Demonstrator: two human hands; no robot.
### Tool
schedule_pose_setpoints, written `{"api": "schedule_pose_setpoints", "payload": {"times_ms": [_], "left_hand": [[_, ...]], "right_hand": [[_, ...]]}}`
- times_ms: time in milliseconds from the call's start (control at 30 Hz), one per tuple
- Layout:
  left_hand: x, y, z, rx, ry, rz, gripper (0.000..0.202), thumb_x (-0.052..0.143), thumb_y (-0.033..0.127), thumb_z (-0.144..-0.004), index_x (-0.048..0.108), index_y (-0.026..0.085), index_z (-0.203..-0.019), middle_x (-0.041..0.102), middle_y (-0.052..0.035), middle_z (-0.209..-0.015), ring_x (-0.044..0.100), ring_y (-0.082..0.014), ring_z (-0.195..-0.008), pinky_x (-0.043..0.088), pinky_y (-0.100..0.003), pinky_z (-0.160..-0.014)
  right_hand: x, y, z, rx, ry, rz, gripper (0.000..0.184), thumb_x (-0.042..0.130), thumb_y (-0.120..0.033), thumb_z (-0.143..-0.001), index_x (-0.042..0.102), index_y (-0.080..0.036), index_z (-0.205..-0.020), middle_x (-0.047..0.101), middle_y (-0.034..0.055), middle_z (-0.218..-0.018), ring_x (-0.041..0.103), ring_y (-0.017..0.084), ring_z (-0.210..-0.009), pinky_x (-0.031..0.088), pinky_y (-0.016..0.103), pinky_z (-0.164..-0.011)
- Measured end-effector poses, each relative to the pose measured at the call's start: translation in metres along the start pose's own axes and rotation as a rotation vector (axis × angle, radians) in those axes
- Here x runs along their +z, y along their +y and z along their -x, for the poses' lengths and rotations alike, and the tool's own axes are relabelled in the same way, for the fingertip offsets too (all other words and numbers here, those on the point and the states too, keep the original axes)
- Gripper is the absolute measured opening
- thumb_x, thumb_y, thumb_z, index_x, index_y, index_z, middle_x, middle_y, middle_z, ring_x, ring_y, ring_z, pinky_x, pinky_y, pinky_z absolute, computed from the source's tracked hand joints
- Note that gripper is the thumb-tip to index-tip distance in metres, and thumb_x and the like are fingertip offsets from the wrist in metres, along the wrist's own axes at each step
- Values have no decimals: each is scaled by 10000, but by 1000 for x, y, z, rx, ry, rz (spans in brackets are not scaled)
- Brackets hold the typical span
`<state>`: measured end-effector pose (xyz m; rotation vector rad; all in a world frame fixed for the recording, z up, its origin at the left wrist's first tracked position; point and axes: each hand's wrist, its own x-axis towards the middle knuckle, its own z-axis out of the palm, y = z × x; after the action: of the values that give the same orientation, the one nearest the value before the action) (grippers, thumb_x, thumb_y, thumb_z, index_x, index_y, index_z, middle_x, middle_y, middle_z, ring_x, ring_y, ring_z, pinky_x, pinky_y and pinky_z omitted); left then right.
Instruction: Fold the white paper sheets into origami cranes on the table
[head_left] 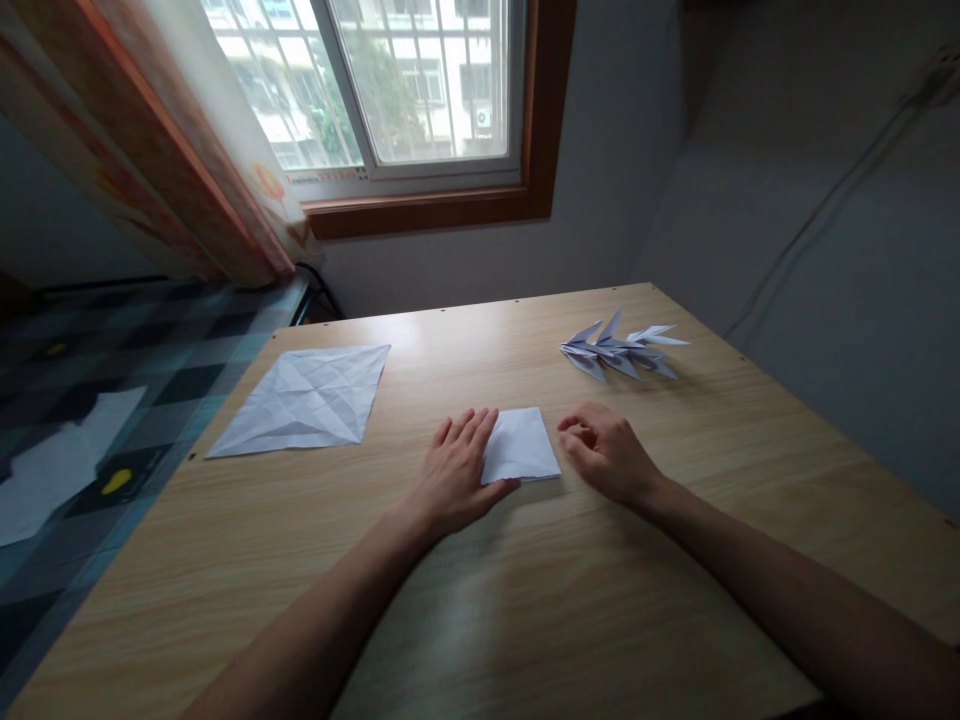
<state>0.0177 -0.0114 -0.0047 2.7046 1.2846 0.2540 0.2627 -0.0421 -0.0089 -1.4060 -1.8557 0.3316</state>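
Observation:
A folded white sheet of paper (523,444) lies on the wooden table, its layers visible along the near edge. My left hand (459,470) rests flat over its left side, fingers stretched out and thumb along the near edge. Just right of the paper, apart from it, my right hand (606,450) is on the table with its fingers curled in and nothing visible in them. Behind that hand sits a leaf-like spray of folded paper pieces (619,350). At the back left an unfolded, creased square of paper (307,398) is spread out.
The light wooden table (465,345) reaches back toward a wall and a barred window (427,80). To the left, a checkered cloth surface (150,400) carries loose white paper (56,465). An orange-patterned curtain (187,150) hangs there, and a cable (817,215) runs down the right wall.

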Motion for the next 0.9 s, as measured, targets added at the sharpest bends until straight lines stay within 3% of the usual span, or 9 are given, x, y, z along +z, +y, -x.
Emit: {"api": "schedule_pose_setpoints", "payload": {"times_ms": [100,167,333,433,633,900], "left_hand": [[1,-2,-1,-46,33,5,772,511,562,-883,282,151,-1496,409,-159,-1515,320,-313,-1433,243,-505,-1173],[1,-2,-1,-78,61,15,711,472,542,-910,310,147,-1479,437,-159,-1494,350,-316,-1413,270,-501,-1160],[0,1,-1,-85,108,29,641,418,503,-943,344,116,-1448,489,-173,-1440,409,-323,-1364,309,-489,-1134],[1,1,0,-57,153,45,646,433,511,-940,336,124,-1449,478,-179,-1442,441,-313,-1334,334,-481,-1117],[2,-2,2,-14,176,108,786,567,507,-865,244,155,-1489,384,-193,-1507,395,-324,-1376,339,-492,-1110],[0,-4,2,18,215,140,831,628,399,-821,214,134,-1491,379,-223,-1497,400,-347,-1370,377,-503,-1074]], "right_hand": [[-3,-4,1,-82,-51,80,152,565,-223,-830,604,-198,-685,618,43,-730,582,204,-740,467,327,-669],[-2,-6,3,-147,-78,79,166,575,-237,-844,621,-197,-690,633,49,-747,584,204,-750,472,332,-686],[6,-13,5,-356,-107,121,144,568,-229,-886,683,-163,-942,700,105,-987,609,243,-932,490,400,-855],[15,-20,3,-454,-199,186,201,543,-239,-914,678,-158,-1039,706,114,-1051,618,252,-979,486,408,-896],[30,-24,-7,-527,-392,324,213,552,-305,-917,697,-149,-921,730,126,-1001,645,269,-981,464,417,-947],[34,-25,-18,-559,-451,221,261,563,-245,-877,653,-141,-1099,654,148,-1221,538,300,-1204,334,481,-1088]]}}
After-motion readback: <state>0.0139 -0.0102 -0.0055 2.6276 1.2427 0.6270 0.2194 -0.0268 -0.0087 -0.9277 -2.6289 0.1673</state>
